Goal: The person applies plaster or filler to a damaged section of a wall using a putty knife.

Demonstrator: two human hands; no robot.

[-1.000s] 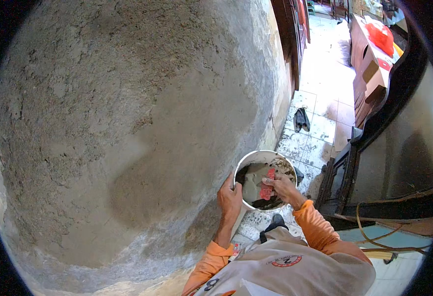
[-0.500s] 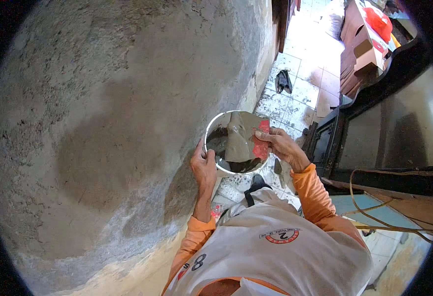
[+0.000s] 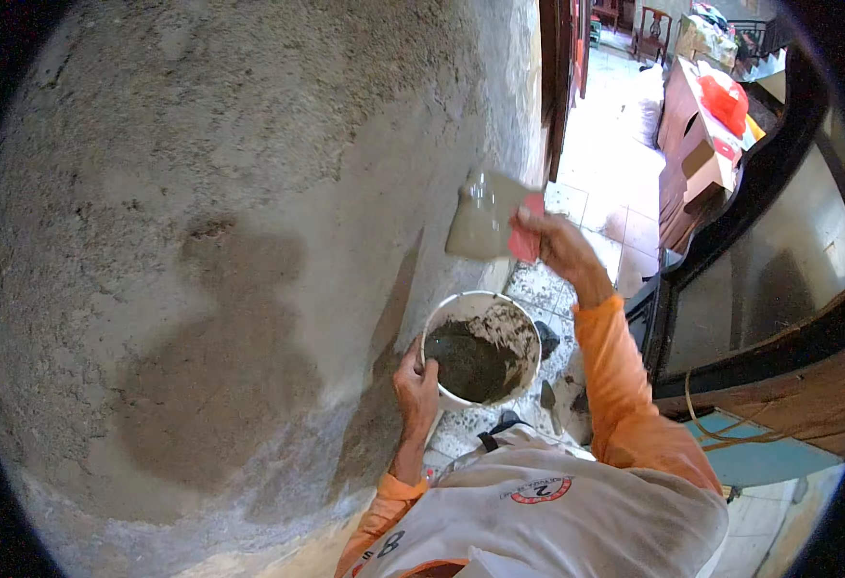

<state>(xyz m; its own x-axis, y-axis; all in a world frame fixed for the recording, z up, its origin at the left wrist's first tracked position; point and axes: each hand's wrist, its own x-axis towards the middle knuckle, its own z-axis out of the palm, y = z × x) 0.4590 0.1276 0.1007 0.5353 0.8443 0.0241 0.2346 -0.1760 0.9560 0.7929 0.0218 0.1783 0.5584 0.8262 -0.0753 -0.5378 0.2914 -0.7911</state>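
My left hand (image 3: 416, 390) grips the rim of a white bucket (image 3: 517, 323) half full of wet grey mortar, held near my waist. My right hand (image 3: 555, 246) is raised above the bucket and holds a flat plastering trowel (image 3: 483, 217) by its red handle. The trowel's grey blade is smeared with mortar and lies close against the rough grey wall (image 3: 249, 241). Both my sleeves are orange.
The plastered wall fills the left, with darker damp patches (image 3: 220, 376) low down. A dark wooden cabinet (image 3: 769, 279) with glass panels stands at the right. Cardboard boxes (image 3: 706, 144) with a red object on top stand on the tiled floor (image 3: 620, 183) further back.
My right hand has lifted the trowel out of the bucket and up toward the wall. The bucket has dropped lower in view, still held by my left hand.
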